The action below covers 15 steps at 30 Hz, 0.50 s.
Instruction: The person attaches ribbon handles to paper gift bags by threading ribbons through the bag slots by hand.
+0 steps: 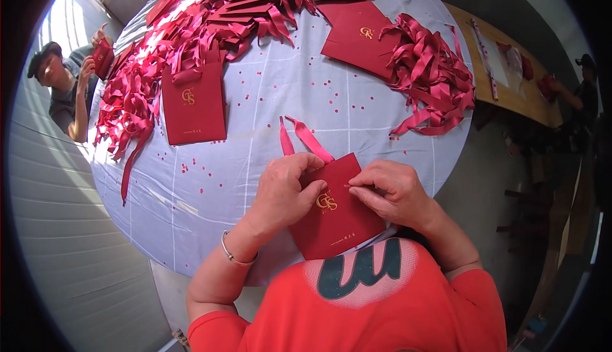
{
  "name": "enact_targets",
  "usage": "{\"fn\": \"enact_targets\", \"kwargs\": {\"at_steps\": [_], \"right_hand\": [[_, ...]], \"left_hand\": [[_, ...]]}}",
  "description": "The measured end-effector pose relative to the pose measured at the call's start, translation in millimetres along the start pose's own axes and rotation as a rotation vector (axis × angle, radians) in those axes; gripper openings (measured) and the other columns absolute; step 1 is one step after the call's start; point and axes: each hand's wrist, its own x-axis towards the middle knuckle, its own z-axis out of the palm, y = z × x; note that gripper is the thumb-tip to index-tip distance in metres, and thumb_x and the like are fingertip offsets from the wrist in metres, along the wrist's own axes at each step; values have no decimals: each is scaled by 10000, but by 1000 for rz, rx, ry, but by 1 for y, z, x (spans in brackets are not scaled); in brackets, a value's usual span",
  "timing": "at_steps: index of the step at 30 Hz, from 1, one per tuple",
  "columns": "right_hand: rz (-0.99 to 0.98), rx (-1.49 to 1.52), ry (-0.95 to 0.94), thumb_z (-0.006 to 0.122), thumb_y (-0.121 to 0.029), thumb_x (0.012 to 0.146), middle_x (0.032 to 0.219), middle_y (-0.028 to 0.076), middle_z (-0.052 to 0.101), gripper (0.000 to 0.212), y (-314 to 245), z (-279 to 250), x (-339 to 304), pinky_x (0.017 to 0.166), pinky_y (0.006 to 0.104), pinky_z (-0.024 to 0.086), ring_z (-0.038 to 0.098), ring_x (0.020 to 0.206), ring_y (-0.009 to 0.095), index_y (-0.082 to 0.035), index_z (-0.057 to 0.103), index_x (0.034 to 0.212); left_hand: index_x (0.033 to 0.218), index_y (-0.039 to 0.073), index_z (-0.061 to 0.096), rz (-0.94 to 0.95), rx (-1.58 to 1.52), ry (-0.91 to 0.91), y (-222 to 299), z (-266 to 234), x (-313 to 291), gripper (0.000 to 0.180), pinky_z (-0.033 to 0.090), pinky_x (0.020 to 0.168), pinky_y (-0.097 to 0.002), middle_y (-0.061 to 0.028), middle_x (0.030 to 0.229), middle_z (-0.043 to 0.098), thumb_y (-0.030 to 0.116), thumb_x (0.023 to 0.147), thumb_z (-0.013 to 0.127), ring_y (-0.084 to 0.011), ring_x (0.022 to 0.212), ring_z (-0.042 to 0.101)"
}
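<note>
A small red paper gift bag (344, 228) with a gold emblem lies in front of me, close against my shirt. My left hand (287, 189) is closed on its upper left edge, thumb on the front face and fingers at the top. Two ends of a pink-red ribbon (309, 138) stick out beyond that edge onto the cloth. At the bag's upper right edge, my right hand (395, 193) pinches thumb and forefinger together; what lies between those fingertips is too small to make out.
A round table with a pale cloth (268, 110) carries a finished-looking red bag (194, 107), a large heap of ribboned bags (223, 21), flat bags (360, 36) and loose ribbons (433, 78). Small red dots are scattered about. One person (64, 78) handles a bag at left; another (583, 87) sits far right.
</note>
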Motion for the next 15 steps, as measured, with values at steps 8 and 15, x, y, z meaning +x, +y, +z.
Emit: {"fn": "enact_targets", "kwargs": {"at_steps": [8, 15], "right_hand": [[-60, -135, 73, 750, 36, 741, 771, 113, 653, 177, 3, 10, 14, 571, 305, 493, 637, 675, 232, -5, 684, 899], [-28, -103, 64, 755, 27, 740, 757, 117, 650, 156, 5, 10, 16, 575, 316, 497, 640, 659, 240, -10, 680, 872]], "left_hand": [[909, 50, 666, 89, 110, 125, -7, 8, -1, 118, 481, 729, -387, -96, 813, 699, 115, 819, 708, -291, 775, 663], [892, 51, 672, 38, 56, 120, -5, 7, -1, 104, 499, 662, -400, -113, 793, 700, 122, 823, 704, -302, 724, 661]]}}
